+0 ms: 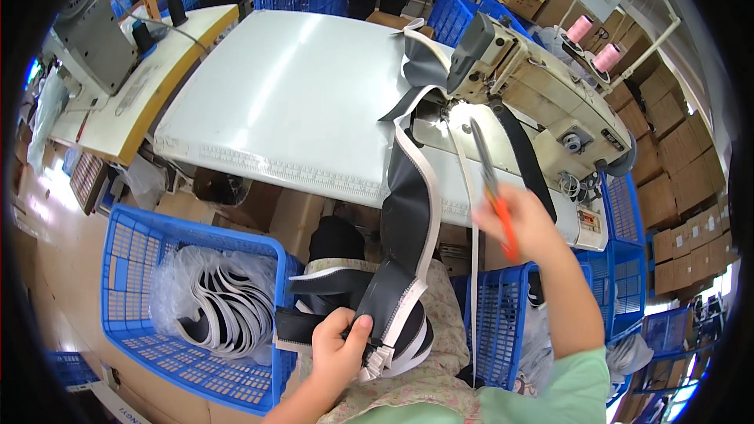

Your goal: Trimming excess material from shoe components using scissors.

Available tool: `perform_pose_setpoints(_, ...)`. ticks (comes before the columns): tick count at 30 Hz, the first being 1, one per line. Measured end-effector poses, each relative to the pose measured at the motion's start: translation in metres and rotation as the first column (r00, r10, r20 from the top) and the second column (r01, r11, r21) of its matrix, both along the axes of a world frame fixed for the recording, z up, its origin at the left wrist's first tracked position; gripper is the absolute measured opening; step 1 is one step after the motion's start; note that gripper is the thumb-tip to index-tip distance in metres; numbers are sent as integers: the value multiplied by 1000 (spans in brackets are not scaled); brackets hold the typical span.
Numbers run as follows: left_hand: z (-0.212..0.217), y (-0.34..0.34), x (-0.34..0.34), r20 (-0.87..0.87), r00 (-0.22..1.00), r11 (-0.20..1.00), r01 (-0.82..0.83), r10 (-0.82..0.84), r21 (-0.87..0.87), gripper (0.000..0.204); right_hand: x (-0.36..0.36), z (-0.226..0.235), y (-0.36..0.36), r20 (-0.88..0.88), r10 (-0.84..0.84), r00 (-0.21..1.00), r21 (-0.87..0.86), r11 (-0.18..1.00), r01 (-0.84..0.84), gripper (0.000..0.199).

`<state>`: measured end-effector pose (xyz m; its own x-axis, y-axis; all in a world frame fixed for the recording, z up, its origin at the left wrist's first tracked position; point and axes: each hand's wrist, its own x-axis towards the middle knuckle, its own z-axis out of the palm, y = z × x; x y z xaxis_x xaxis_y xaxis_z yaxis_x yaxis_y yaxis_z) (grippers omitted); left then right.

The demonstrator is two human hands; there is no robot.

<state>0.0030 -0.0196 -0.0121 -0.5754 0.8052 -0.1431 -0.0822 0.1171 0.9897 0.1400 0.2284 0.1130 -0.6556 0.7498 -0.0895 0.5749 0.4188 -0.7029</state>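
Note:
My left hand pinches the lower end of a long black fabric strip with white edging, above my lap. Several folded pieces bunch up around those fingers. From there the strip runs up over the table edge to the needle area of a sewing machine, and more of it lies behind the needle. My right hand is closed around orange-handled scissors, raised over the table's front right, blades pointing up toward the machine. A narrow white tape hangs down from the machine, left of the scissors.
A blue basket at the left holds bagged black-and-white curved pieces. Another blue basket stands right of my lap. The white sewing table spreads ahead. Pink thread cones and stacked cartons are at the right.

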Motion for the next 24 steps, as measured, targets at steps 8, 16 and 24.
perform_pose_setpoints(8, 7, -9, 0, 130, 991, 1000, -3, 3, -2, 29, -136, -54, 87, -12, -60, 998, 173, 983, 61, 38)
perform_pose_setpoints(16, 12, -27, -4, 167, 977, 991, 130, -134, 35, 32, -156, -38, -8, -417, 151, 896, 130, 986, -105, 17)
perform_pose_setpoints(24, 9, 0, -27, 432, 892, 979, -187, 136, 77, 38, -39, -107, -100, -234, 484, 843, 234, 870, -434, 16)
